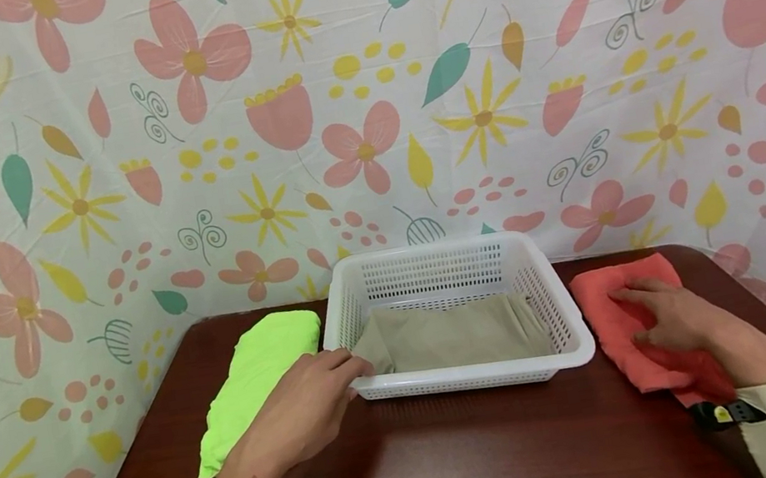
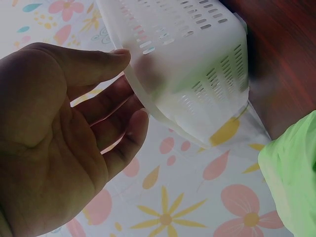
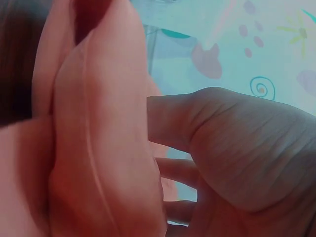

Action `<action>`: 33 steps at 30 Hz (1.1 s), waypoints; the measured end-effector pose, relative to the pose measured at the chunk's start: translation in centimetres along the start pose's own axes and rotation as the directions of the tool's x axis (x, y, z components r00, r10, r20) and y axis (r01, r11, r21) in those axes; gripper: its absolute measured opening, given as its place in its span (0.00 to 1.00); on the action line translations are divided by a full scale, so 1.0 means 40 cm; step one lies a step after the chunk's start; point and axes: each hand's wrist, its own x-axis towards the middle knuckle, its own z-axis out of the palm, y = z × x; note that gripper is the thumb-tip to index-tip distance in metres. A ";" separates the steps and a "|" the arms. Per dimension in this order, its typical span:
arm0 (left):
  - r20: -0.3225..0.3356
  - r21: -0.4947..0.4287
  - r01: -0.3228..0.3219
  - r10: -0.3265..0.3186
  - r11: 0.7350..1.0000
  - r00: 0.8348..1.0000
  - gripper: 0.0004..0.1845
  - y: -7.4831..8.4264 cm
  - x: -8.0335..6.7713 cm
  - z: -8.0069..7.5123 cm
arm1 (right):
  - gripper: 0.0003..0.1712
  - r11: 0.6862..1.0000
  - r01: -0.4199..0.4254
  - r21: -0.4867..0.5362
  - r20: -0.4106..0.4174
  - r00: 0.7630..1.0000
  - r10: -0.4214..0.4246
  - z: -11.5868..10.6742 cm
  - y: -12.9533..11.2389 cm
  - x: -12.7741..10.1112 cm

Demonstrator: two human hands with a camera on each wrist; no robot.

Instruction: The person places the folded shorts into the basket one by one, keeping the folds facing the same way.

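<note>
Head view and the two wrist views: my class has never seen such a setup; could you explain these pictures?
No machine here, only a person's bare left hand and right hand. One camera sits on the head; one on each wrist looks at that hand. A dark table bears a white basket with a beige cloth inside, a green cloth to its left and a red cloth to its right. The left hand pinches the basket's front left corner; the right touches the red cloth, though whether it grips is unclear.
</note>
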 end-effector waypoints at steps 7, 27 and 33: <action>-0.004 0.000 0.005 -0.005 1.000 1.000 0.18 0.000 0.001 0.002 | 0.47 0.999 -0.012 -0.030 -0.014 1.000 0.011 0.005 -0.010 -0.012; 0.017 0.006 0.024 -0.024 1.000 1.000 0.19 0.004 -0.002 0.005 | 0.45 0.992 0.040 -0.117 -0.071 0.996 -0.048 0.021 -0.041 -0.058; 0.022 0.018 0.027 -0.028 0.999 0.999 0.19 0.007 -0.001 0.004 | 0.46 0.992 0.041 -0.117 -0.051 0.998 -0.048 0.016 -0.050 -0.066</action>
